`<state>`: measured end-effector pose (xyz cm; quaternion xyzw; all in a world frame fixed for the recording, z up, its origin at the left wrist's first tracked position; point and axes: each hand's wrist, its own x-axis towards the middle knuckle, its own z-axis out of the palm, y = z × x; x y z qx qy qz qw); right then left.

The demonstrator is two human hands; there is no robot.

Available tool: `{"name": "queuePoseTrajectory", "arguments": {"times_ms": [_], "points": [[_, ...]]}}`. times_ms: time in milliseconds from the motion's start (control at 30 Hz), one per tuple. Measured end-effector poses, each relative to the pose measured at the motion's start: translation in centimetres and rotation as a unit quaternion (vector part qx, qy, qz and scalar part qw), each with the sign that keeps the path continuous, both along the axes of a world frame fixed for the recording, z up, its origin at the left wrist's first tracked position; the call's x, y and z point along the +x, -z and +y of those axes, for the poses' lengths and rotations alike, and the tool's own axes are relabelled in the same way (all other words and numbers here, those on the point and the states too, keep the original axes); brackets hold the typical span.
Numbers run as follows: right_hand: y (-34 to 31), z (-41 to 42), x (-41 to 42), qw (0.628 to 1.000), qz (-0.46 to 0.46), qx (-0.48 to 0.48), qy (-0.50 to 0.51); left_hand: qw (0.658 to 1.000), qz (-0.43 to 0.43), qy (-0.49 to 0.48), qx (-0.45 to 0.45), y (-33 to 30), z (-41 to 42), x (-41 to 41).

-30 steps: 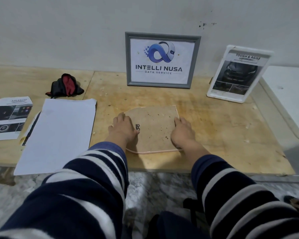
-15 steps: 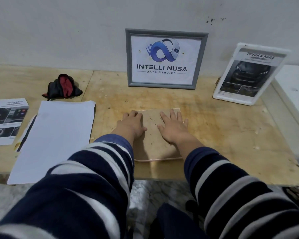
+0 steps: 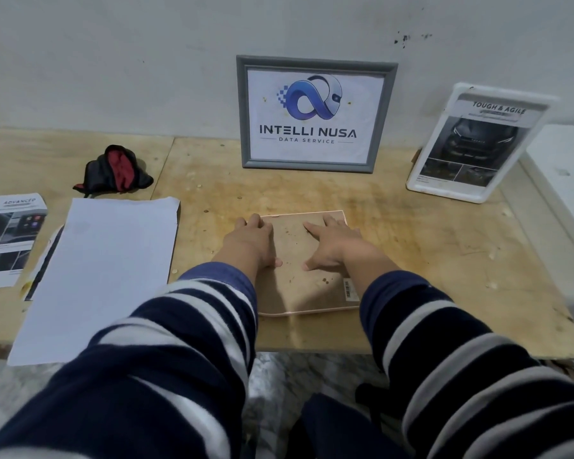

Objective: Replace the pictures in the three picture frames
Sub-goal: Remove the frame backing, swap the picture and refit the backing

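Note:
A pink-edged picture frame lies face down on the wooden table, its brown backing board up. My left hand rests flat on the board's left part, fingers reaching its far edge. My right hand lies flat on the right part with fingers spread. Neither hand holds anything. A grey frame with a blue logo print leans on the wall behind. A white frame with a car picture leans at the right.
A blank white sheet lies left of the face-down frame, over a dark-edged sheet. A car brochure page sits at the far left. A black and red cloth lies behind them. The table's front edge runs under my forearms.
My hands moved from the sides of the face-down frame onto its backing board and now press flat on it, a little farther up the board.

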<state>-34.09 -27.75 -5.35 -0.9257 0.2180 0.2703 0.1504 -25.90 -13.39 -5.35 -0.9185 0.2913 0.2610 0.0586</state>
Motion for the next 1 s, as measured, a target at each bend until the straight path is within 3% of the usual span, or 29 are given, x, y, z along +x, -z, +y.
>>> {"name": "queuePoseTrajectory", "arguments": {"times_ms": [300,467,733,1000], "points": [[-0.3,-0.2,-0.2,1.0,-0.003,0.013,0.008,0.998,0.015,0.014,-0.055,0.2,1.4,0.7],[0.7,0.3,-1.1,0.999,-0.028,0.024,0.029,0.988,0.031,-0.048,-0.145,0.9,3.1,-0.7],[1.6,2.2,-3.6,0.991,-0.096,0.042,0.08,0.982,0.032,-0.106,-0.156,0.6,4.9,-3.3],[1.2,2.2,-4.9,0.993,-0.02,0.1,0.061,0.969,0.086,-0.141,-0.182,0.5,5.1,-4.2]]}}
